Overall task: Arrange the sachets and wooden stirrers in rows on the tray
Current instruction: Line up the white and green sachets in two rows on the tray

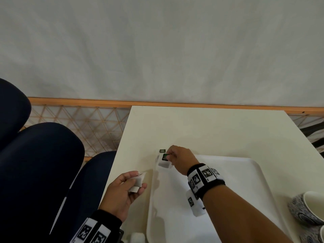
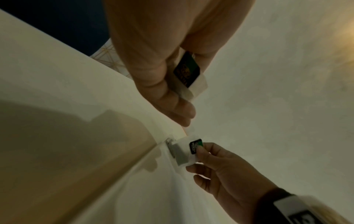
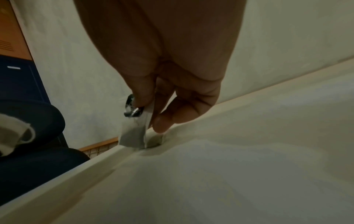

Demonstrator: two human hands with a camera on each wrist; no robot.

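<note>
A white tray (image 1: 236, 174) lies on the cream table (image 1: 201, 128). At its far left corner my right hand (image 1: 169, 157) pinches a white tea-bag sachet (image 1: 164, 163) by its green and black tag, and the bag's lower edge touches the tray rim (image 3: 122, 151). In the right wrist view the sachet (image 3: 134, 131) hangs from thumb and forefinger. My left hand (image 1: 140, 181) holds a second sachet (image 1: 137, 183) above the table, left of the tray; its dark tag (image 2: 188, 72) shows in the left wrist view. A small dark tag (image 1: 162, 151) lies on the table just beyond the tray. No stirrers are in view.
Two patterned cups (image 1: 308, 209) stand by the tray's right edge. Dark blue chairs (image 1: 35, 163) crowd the table's left side. A wall with an orange skirting strip (image 1: 157, 102) runs behind the table. Small white objects (image 1: 137, 239) sit at the near edge.
</note>
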